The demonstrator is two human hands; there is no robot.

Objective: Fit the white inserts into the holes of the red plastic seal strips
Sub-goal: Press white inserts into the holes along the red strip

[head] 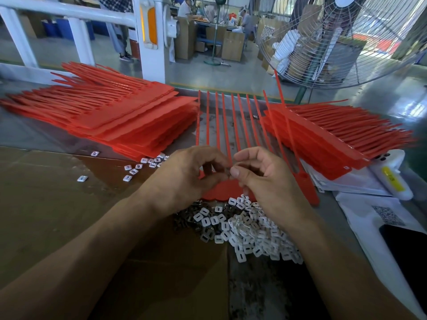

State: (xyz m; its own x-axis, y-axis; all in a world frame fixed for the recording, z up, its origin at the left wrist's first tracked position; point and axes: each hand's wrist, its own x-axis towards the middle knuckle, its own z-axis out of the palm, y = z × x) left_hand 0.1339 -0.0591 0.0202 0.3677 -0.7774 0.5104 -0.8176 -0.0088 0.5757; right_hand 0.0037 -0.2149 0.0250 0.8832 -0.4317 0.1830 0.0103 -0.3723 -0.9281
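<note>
Being pinched between right hand (261,181) and left hand (184,179), a white insert (228,173) is being aligned over the red strip sheet (221,190) for seating.

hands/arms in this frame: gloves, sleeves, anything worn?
Nothing worn that shows. Left hand and right hand are bare: no gloves, no rings or finger cots visible. Both forearms are bare to the frame's edge, with no sleeve, watch or wristband in view.

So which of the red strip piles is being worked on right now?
The comb of red strips in the middle, under both hands; the left stack and right stack lie untouched.
</note>
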